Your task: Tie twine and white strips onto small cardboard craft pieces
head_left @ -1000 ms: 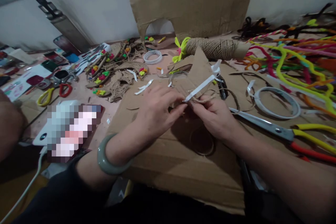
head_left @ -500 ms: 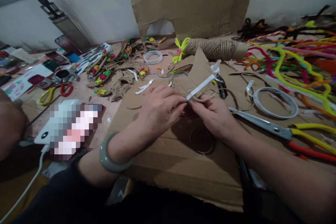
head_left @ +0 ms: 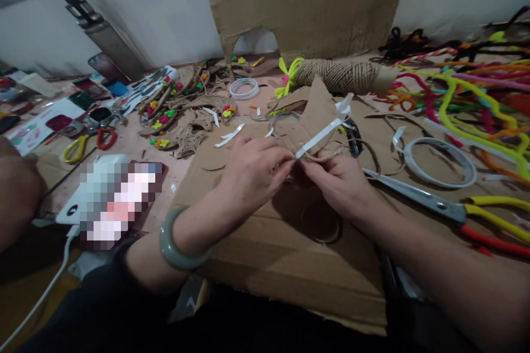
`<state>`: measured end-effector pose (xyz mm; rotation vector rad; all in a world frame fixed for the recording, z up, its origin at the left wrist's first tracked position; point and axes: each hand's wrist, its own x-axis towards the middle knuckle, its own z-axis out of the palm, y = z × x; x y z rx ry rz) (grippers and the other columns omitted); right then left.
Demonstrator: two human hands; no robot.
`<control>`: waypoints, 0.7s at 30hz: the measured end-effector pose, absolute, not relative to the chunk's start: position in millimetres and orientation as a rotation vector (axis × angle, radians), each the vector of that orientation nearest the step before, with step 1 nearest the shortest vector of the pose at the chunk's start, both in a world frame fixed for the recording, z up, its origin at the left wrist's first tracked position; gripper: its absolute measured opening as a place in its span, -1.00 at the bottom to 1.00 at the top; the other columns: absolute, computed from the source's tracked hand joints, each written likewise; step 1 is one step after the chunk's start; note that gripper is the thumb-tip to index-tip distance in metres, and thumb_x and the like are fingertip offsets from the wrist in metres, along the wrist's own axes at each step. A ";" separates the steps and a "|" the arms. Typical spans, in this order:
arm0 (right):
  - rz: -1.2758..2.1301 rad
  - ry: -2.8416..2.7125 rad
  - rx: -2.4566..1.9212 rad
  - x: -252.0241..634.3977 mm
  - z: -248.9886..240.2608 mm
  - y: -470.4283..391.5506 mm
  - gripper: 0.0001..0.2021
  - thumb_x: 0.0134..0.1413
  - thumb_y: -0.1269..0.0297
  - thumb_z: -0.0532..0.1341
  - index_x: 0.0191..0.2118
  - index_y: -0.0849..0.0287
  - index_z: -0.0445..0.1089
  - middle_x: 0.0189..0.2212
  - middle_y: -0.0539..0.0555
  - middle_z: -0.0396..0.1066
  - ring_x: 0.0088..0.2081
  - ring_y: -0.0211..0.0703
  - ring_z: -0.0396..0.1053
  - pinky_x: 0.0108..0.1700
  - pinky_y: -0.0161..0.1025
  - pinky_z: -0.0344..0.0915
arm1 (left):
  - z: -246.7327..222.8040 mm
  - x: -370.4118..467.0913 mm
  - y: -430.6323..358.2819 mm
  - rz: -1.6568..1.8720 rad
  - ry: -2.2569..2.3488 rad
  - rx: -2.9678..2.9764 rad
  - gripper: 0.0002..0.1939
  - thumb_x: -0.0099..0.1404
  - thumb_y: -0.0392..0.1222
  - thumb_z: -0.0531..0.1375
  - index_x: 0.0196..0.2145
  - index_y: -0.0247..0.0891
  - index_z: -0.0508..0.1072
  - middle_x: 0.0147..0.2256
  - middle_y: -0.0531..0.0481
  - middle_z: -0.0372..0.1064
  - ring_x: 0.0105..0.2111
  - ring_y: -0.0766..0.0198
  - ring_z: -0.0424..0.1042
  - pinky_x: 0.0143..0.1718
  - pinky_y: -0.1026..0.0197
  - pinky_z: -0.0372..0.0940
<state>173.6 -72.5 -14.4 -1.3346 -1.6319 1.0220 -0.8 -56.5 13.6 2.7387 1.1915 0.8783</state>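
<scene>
Between my two hands is a pointed cardboard cutout [head_left: 318, 107] with a strip of white tape [head_left: 321, 137] across it. My left hand [head_left: 259, 168], wearing a bangle on the wrist, pinches at the cutout's near edge. On the right of that edge, my right hand [head_left: 337, 179] grips the cutout with thumb and fingers, and twine [head_left: 325, 157] runs along it there. The fingertips of both hands nearly meet at the tape's lower end. Below them lies a large cardboard sheet [head_left: 290, 265], partly in shadow.
Large scissors [head_left: 434, 204] and a tape roll [head_left: 439, 161] lie at right. Behind stands a twine roll [head_left: 339, 76]. Colourful pipe cleaners [head_left: 467, 94] spread at far right. Twine-wrapped shapes [head_left: 194, 116], a blurred phone [head_left: 124, 204] and another person's hand [head_left: 19, 193] are at left.
The whole view has shifted slightly. My hands keep the same hold on the cutout, with hardly any visible movement.
</scene>
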 end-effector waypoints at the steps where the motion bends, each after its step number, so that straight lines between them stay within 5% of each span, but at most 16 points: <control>1: 1.028 -1.627 -1.330 173.8 -14.5 -72.2 -0.67 0.07 0.18 0.11 -0.65 0.17 0.35 -0.62 0.06 0.40 -0.53 -0.22 0.34 -0.44 -0.26 0.24 | 13.3 -0.9 -55.9 0.885 1.192 2.725 -0.89 0.30 -0.28 0.22 -0.38 -0.22 0.55 -0.35 -0.03 0.55 -0.32 0.22 0.49 -0.21 0.14 0.26; 21: 1.007 -1.634 -1.358 174.6 -16.7 -72.1 -0.66 0.06 0.18 0.12 -0.69 0.13 0.26 -0.67 0.02 0.29 -0.55 -0.23 0.25 -0.46 -0.27 0.18 | 9.0 0.7 -50.0 0.925 1.141 2.666 -0.88 0.28 -0.32 0.20 -0.41 -0.26 0.52 -0.41 -0.01 0.51 -0.39 0.27 0.47 -0.33 0.22 0.31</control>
